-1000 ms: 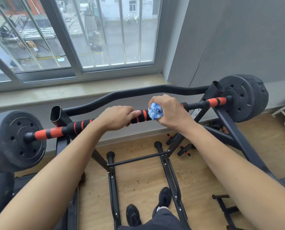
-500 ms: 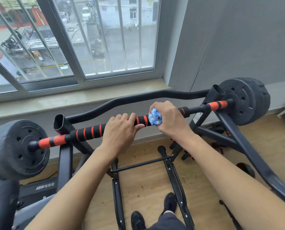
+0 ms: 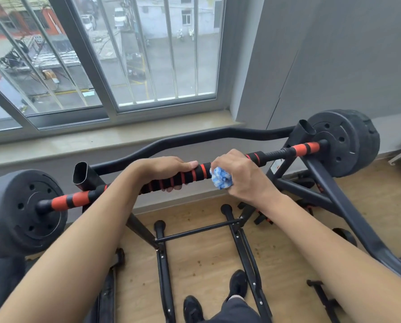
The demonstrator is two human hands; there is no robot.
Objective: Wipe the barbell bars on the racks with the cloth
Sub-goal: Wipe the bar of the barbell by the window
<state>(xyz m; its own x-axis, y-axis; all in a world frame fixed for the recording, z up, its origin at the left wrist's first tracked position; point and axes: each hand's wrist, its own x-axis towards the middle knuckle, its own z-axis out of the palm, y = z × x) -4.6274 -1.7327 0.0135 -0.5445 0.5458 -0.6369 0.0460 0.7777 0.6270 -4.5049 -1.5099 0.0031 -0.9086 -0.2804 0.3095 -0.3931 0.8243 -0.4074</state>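
The barbell bar (image 3: 190,177) is sitting across the rack (image 3: 311,134) under the window (image 3: 125,54), w/ a black weight plate at each end, so it's at a handy height for wiping. The left hand (image 3: 162,170) is wrapping round the foam grip just left of centre, fingers curling under & thumb lying along the top, prob. bracing the bar so it isn't rolling in the rack cradles. The right hand (image 3: 239,173) is clenching the blue-white cloth (image 3: 221,179), bunching it into a wad & pressing it against the bar right beside the left hand's fingertips. Bunching it looks meant to give more pressure on the ribbed foam. Judging by this, the wiping is mid-bar, w/ the right-hand stretch toward the plate (image 3: 344,143) prob. next
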